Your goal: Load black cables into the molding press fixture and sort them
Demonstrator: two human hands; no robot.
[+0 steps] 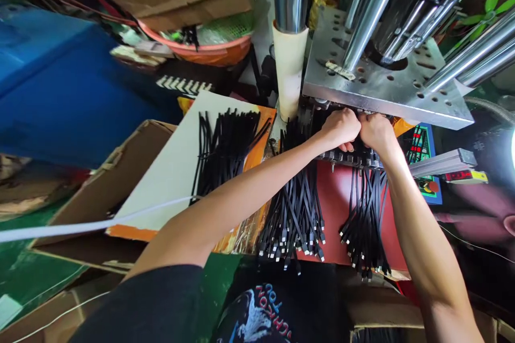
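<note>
My left hand (341, 127) and my right hand (377, 131) are side by side at the dark metal mould (348, 158), under the press's steel plate (386, 94). Both have curled, closed fingers. Whatever they may grip is hidden behind the knuckles. Just left of the mould, a bundle of black cables (295, 209) with metal plug tips lies spread over the red work surface (333, 198). A second cable bundle (365, 225) hangs from below the mould's front edge, beside my right forearm. More black cables (230, 142) rest on a white board (161, 185) to the left.
A pale sleeved column (290, 72) and steel rods (376, 13) stand close around the hands. At right are a control panel (428, 171), a metal bar (442, 162) and a blurred pink fan (478, 198). Cardboard boxes (108, 171) and a blue bin (60, 91) are at left.
</note>
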